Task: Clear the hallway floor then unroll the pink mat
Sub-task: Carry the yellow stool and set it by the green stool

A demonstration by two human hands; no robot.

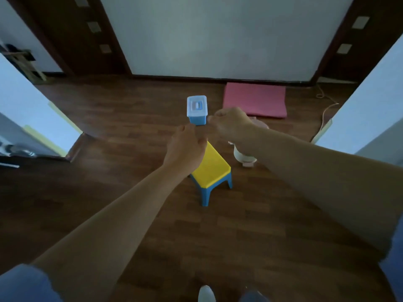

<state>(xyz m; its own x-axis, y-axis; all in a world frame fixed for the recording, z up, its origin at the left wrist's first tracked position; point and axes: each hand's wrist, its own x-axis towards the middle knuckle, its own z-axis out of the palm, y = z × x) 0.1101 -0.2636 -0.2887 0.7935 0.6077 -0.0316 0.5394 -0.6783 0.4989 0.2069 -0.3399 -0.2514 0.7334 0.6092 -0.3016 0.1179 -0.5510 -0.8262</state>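
Presently, the right hand (231, 125) has its fingers curled, with nothing visible in them. The left hand (185, 149) shows only its back, so its finger state cannot be determined. Below and beyond the hands stand a yellow plastic stool with blue legs (212, 168), a blue plastic box with white lid (197, 110) and a white-and-pink jar (243, 158). The pink foam mat (255, 100) lies compact by the far wall, beyond the right fingers and untouched. Judgement: clearing barely begun, unrolling outstanding.

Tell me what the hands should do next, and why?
Probably close both hands round the blue box and lift it away. The left hand and right hand are right by it, and the box and the yellow stool crowd the floor in front of the pink mat, which is not yet unrolled.
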